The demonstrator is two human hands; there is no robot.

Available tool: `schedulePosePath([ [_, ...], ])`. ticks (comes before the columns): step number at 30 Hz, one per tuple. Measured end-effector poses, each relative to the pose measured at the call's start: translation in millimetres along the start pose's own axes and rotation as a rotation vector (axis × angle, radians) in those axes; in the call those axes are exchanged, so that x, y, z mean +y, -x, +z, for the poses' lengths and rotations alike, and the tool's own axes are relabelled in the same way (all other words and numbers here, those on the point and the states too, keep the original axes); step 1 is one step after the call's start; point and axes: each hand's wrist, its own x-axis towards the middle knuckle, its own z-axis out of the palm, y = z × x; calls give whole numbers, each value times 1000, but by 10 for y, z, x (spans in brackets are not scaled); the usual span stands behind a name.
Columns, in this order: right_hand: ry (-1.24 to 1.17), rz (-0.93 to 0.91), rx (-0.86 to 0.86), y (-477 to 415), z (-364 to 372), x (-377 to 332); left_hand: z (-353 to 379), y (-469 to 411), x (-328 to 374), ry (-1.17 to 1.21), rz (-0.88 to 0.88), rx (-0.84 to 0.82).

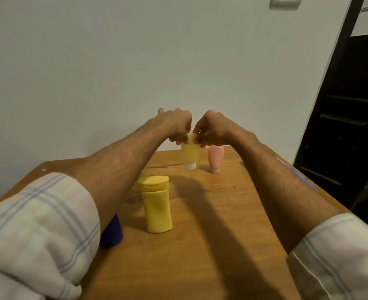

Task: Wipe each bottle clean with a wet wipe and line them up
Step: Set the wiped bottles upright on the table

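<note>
Both hands out at the far end of the tabletop [222, 245]. Left hand [174, 124] and right hand [213, 128] each have fingers pinched shut on the top of a small yellow tube [190, 153], white cap down, at or just above the wood; can't tell if it touches. Pink tube [215, 159] just beside it on the right, close to the far edge by the wall. Big yellow bottle [157, 204] upright mid-table, open wood to its right. Blue bottle [111, 234] half hidden under the left sleeve [38, 224].
</note>
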Motion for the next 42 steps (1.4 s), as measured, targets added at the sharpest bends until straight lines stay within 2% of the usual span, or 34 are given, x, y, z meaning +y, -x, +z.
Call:
schedulePosePath([
  [3,40,16,6,-207,62,75,88,-192,-52,4,-10,-2],
  [8,70,41,-29,-393,276,214,322,-425,-139,0,-28,-93],
  [22,70,75,-27,-578,612,332,624,-558,-285,19,-71,-106],
  [42,131,108,-58,-542,603,328,508,-408,-272,-2,-83,-149],
])
